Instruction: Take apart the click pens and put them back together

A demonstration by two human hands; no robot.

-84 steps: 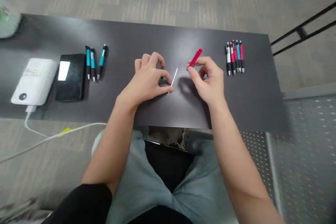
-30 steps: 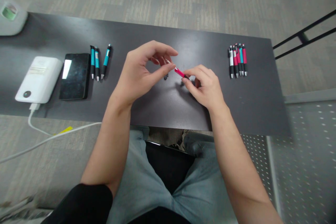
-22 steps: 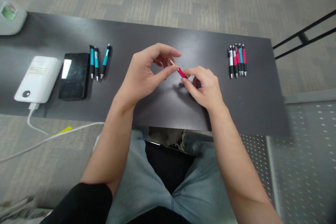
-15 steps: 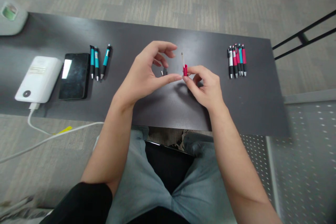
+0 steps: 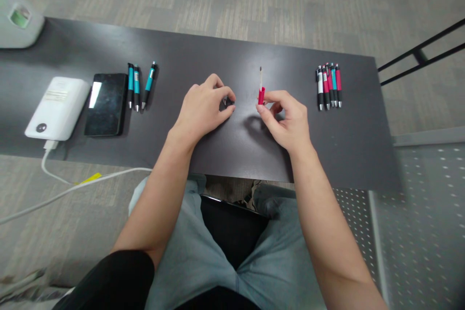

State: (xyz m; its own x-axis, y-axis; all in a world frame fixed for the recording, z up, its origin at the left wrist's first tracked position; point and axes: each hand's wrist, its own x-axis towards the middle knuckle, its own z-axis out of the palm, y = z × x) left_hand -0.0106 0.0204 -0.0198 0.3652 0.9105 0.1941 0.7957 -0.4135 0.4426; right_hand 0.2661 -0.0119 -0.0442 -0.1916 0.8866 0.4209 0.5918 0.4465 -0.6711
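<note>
My right hand [image 5: 285, 116] pinches a red pen barrel [image 5: 261, 96] between thumb and fingertips. A thin pale refill [image 5: 260, 77] with a dark tip stands up out of the barrel's top. On the table to the left, my left hand [image 5: 203, 106] has its thumb and fingers curled round small black pen parts [image 5: 227, 101]. The hand partly covers these parts, so their exact shape is hard to make out.
Several assembled pens [image 5: 329, 86] lie side by side on the right of the dark table [image 5: 232, 155]. At left are three teal pens [image 5: 136, 87], a black phone-like device [image 5: 106, 106] and a white power bank [image 5: 58, 109] with a cable [image 5: 109, 174]. A pale container [image 5: 18, 19] stands far left.
My left hand has moved down and left from near the barrel, and its spread fingers have closed in round the black pen parts. My right hand still holds the red barrel, shifted slightly right.
</note>
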